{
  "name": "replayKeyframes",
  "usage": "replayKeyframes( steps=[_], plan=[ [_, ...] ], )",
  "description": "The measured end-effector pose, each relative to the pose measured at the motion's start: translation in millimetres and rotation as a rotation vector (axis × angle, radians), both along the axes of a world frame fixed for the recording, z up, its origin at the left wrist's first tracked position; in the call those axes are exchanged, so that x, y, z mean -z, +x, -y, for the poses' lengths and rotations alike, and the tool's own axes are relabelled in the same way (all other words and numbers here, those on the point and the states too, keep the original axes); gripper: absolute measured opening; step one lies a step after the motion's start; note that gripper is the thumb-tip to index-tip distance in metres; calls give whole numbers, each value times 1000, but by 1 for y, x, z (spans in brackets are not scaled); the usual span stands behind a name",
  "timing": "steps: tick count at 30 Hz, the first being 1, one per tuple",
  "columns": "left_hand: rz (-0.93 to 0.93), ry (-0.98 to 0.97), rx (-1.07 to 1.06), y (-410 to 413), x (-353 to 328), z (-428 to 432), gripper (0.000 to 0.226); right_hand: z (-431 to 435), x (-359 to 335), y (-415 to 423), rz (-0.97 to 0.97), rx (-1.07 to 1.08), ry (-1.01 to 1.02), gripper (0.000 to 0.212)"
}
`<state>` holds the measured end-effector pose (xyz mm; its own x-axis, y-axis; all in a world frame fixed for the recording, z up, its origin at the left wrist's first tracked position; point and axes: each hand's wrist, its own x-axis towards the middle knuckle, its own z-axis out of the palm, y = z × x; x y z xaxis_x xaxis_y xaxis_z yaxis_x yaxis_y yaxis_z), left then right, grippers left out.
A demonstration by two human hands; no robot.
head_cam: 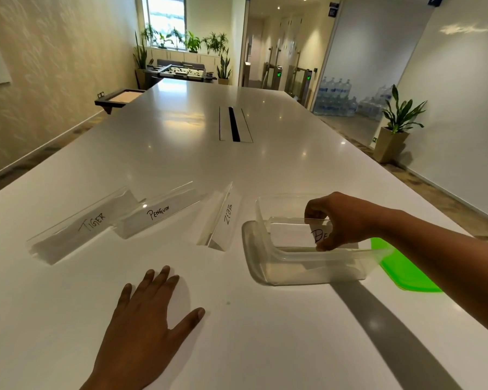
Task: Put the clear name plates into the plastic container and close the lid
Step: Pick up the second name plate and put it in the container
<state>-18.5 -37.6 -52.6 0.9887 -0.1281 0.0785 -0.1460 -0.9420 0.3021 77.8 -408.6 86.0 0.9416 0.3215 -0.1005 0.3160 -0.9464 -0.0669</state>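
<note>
Clear acrylic makes up all four name plates, each a long folded tent shape with sharp, glassy edges and a white paper strip lettered by hand in black. Three of them stand on the glossy white table point(265, 164) in a loose row: the TIGER plate point(79, 223) at the far left, the PENGUIN plate point(158, 212) just beside it with their ends nearly touching, and the ZEBRA plate point(223, 218) turned end-on, close to the container's left wall.

The fourth plate point(293, 235) is inside the plastic container point(316, 270), a single rectangular tub of thin, slightly cloudy clear plastic with rounded corners and a flared rim. The right hand point(341, 220) reaches over the far wall and pinches this plate's right end between curled fingers and thumb; only the letters "DE" show beside the fingers. Whether the plate's base touches the tub floor cannot be told.

One lid point(400, 271), flat and translucent bright green, lies on the table at the container's right, partly covered by the right forearm.

The left hand point(141, 319) lies flat on the table, palm down, fingers straight and spread, holding nothing.

One dark cable slot point(234, 123) with a pale frame runs along the middle of the table farther back.
</note>
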Motion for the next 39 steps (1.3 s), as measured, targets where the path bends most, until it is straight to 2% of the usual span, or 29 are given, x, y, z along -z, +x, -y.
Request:
replayKeyframes(
  steps=[17,23,36,39],
  plan=[
    [-8,4,-6,0,-3,2,100,0,24,10,-80,-31,-78,38],
    [-27,16,-8,0,-6,3,104,0,29,11,-97,-38,-92,33],
    [-21,40,-9,2,-5,3,105,-4,32,11,-131,-63,-109,30],
    [-17,38,-9,1,-5,4,105,-4,34,11,-144,-46,-102,40]
  ],
)
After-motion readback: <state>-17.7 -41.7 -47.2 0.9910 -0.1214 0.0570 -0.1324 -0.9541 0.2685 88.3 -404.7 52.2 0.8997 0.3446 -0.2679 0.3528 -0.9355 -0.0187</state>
